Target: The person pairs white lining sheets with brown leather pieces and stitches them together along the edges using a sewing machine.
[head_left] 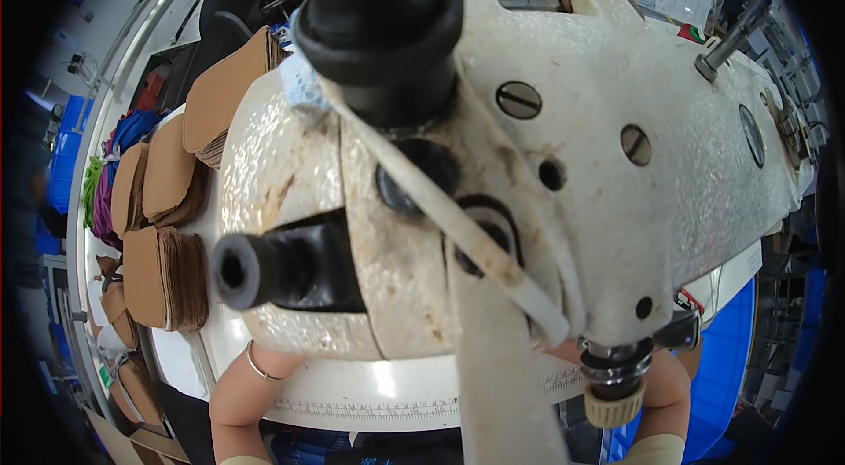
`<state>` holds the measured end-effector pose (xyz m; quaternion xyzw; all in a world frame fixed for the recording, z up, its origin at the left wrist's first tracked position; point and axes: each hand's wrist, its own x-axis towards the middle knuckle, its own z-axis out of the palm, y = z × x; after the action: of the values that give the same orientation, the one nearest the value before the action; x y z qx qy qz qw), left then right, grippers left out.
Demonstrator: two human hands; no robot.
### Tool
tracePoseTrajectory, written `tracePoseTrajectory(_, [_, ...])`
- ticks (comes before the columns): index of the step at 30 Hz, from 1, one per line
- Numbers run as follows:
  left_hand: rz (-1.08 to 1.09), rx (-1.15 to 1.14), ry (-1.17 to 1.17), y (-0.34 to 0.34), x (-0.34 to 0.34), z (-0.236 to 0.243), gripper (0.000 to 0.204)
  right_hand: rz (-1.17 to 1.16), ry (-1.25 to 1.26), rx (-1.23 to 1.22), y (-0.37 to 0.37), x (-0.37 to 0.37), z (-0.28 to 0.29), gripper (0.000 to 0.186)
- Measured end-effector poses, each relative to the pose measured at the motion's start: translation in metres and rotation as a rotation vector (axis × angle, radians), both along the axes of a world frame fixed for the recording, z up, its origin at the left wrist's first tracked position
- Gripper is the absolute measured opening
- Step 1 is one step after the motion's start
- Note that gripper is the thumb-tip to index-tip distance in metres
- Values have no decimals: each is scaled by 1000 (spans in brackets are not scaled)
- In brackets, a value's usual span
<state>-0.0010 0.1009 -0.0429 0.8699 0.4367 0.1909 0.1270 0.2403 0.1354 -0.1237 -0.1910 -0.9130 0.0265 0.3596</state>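
Note:
A large white sewing machine head [607, 201], stained and glossy, fills the middle of the head view and blocks what lies behind it. My left forearm [239, 399] comes up from the lower edge, with a thin bracelet [260, 368] at the wrist. My right forearm [666, 390] reaches in from the lower right, beside a knurled cream knob [614, 410]. Both forearms pass behind the machine head, which hides both hands and anything they touch. A black knob-like fitting [378, 43] and a pale strap [440, 210] stand in front.
Stacks of tan rounded pieces [154, 280] lie on the table to the left. Bundles of purple, blue and green material [110, 175] sit further left. A white table edge with ruler marks [378, 410] runs in front of me. A blue bin [726, 368] stands at the right.

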Motion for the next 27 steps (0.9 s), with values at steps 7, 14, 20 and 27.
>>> tracePoseTrajectory(7, [-49,281,397,-10,13,36,35,-72,-163,-403,-4,7,27,16])
tracePoseTrajectory(14, [63,6,-85,-17,-6,-4,33,4,-168,29,1,6,43,17])
tracePoseTrajectory(20, [57,-232,126,-38,-5,-2,98,-20,-331,119,2,18,74,20])
tracePoseTrajectory(27, [119,-67,254,-161,13,53,56,-61,-253,-60,-7,17,73,31])
